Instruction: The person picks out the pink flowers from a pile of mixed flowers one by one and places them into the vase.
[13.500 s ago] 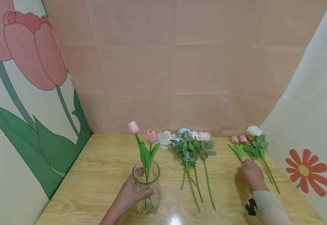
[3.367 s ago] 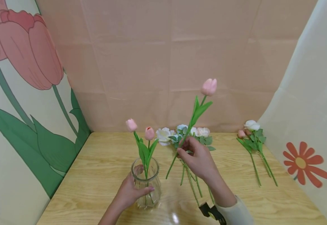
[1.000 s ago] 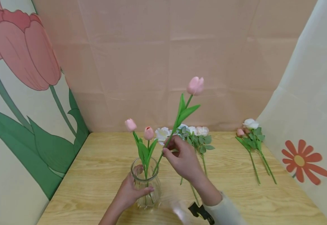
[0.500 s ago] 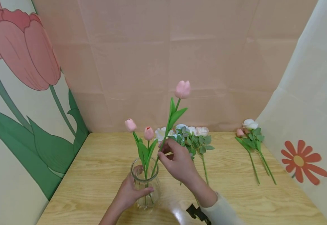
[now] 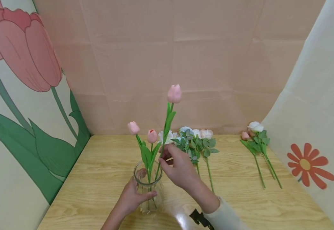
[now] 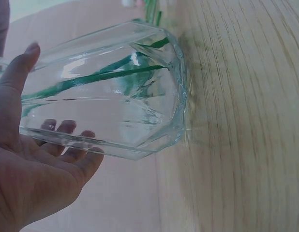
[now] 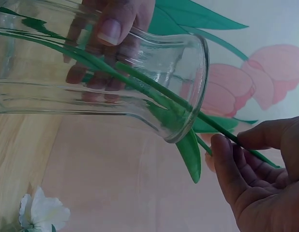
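Note:
My left hand (image 5: 133,195) grips a clear glass vase (image 5: 148,184) around its body, thumb in front, fingers behind. In the left wrist view the faceted vase wall (image 6: 140,152) shows green stems inside, its base at the wooden table. Two pink tulips (image 5: 152,136) lean in the vase. My right hand (image 5: 181,167) pinches the stem of another pink tulip (image 5: 174,93) between thumb and fingers, just above the rim. In the right wrist view this tulip's stem (image 7: 159,87) passes through the mouth, its cut end inside the neck beside the other stems.
Behind my right hand lie white, pale blue and pale pink flowers (image 5: 206,134) with leafy stems. Farther right on the wooden table (image 5: 103,166) are a white rose (image 5: 256,126) and pink tulips (image 5: 245,135). A black clip-like device (image 5: 199,218) sits at my right wrist. Cloth walls border the table.
My right hand has taken a tulip from the right-hand pile, carried it left and lowered its stem into the vase mouth, turning it more upright. My left hand keeps holding the vase.

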Tool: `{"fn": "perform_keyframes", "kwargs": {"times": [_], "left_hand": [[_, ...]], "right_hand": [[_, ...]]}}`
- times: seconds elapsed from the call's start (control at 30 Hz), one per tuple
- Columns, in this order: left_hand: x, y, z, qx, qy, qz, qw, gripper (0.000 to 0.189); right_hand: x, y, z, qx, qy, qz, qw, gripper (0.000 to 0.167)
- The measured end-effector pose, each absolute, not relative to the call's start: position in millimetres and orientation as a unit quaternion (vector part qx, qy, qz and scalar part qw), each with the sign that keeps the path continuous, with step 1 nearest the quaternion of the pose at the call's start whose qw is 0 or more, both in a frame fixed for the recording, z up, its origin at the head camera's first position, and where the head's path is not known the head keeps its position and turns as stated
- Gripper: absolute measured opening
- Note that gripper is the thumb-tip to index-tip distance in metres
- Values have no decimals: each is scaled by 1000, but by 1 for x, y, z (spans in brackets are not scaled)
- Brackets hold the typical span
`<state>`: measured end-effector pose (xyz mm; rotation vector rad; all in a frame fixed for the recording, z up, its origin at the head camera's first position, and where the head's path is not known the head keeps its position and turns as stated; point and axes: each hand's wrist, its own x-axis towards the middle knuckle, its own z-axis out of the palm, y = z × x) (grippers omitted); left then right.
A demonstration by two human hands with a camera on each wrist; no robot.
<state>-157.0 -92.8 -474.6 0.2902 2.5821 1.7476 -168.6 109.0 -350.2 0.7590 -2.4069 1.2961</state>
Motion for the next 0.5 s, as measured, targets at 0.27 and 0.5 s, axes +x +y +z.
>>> {"fn": "perform_keyframes", "kwargs": {"times": [0.27,0.5], "left_hand": [[-157,-93,-475,92,830,550,1,89],[-157,-93,-474,97,830,549,2,88]], "right_hand": [[-168,107,-354,260,-849,437,143,17],[-169,106,-356,262,-871,386,152,9]]}}
